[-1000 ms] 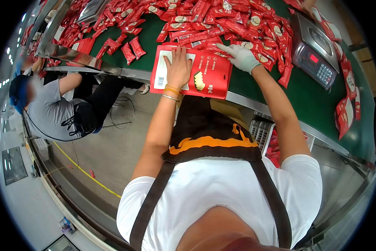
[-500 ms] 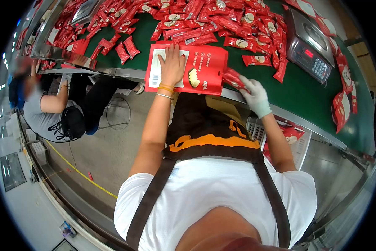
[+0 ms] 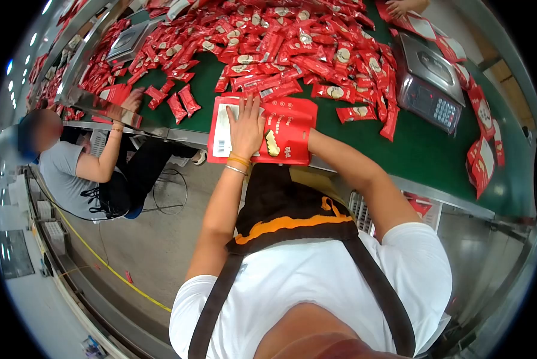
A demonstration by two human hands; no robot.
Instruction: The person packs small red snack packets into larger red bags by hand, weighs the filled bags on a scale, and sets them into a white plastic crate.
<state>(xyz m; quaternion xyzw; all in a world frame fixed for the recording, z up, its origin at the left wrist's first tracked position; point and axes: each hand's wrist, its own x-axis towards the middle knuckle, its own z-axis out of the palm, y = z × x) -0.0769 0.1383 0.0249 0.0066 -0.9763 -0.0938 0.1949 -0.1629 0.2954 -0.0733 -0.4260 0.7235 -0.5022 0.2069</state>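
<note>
Through the head camera, I see a green table (image 3: 424, 161) with a red heap of sachets (image 3: 268, 45), too many and too overlapped to count. Beyond its left end sits 1 co-worker (image 3: 71, 170); at the top right is 1 other person's hand (image 3: 405, 7). There are 2 scales, 1 at the upper left (image 3: 128, 45) and 1 to the right (image 3: 433, 84).

The pouch I work with (image 3: 292, 119), 1 in all, lies at the table's near edge, just below the heap, its long axis running left to right. My left hand (image 3: 244, 128) is open and flat across its left half, fingers pointing away from me. My right forearm (image 3: 358, 158) comes in at its right end, nearly along that axis. The right hand is hidden, seemingly inside the pouch, so I cannot tell whether it grips anything.

Smallest are 2 loose sachets (image 3: 176, 108) (image 3: 189, 100) left of the pouch and 2 bracelets (image 3: 238, 160) (image 3: 236, 170) on my left wrist.
</note>
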